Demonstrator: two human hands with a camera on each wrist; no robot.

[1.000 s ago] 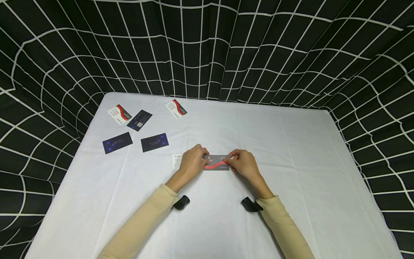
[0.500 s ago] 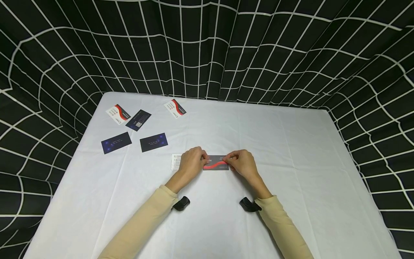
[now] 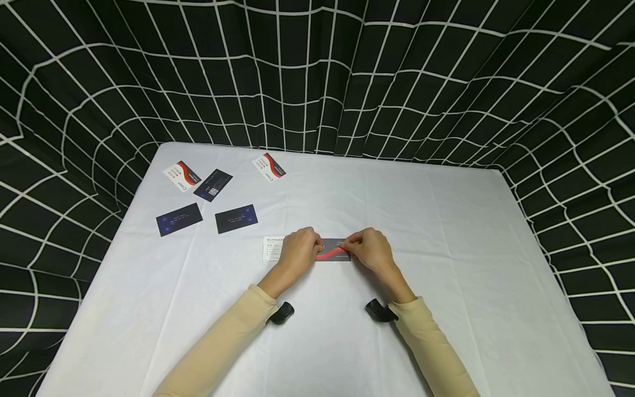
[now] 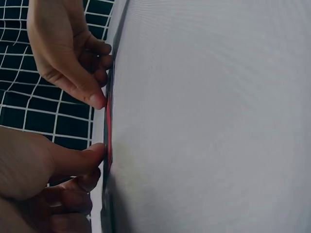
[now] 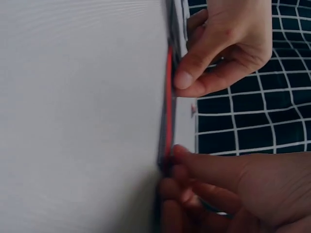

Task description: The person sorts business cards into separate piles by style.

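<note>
A grey business card (image 3: pixel 332 256) with a red wavy stripe lies flat on the table in the head view. My right hand (image 3: pixel 371 251) pinches its right end between thumb and fingers. My left hand (image 3: pixel 300 249) covers its left end, with thumb and index finger close together on the card. A white business card (image 3: pixel 272 249) with dark print sticks out to the left from beneath the left hand; the rest of it is hidden. Both wrist views show the grey card nearly edge-on, its red stripe (image 5: pixel 168 97) running between the two hands.
At the back left lie two white-and-red business cards (image 3: pixel 182 176) and several dark blue ones (image 3: pixel 179 219), one bearing a QR code (image 3: pixel 213 185). White cloth covers the table (image 3: pixel 471 248). A black curtain with white grid lines (image 3: pixel 307 71) surrounds its back and sides.
The left hand has slid slightly right along the grey card, covering more of its left end and baring more of the white card. The right hand stays at the right end.
</note>
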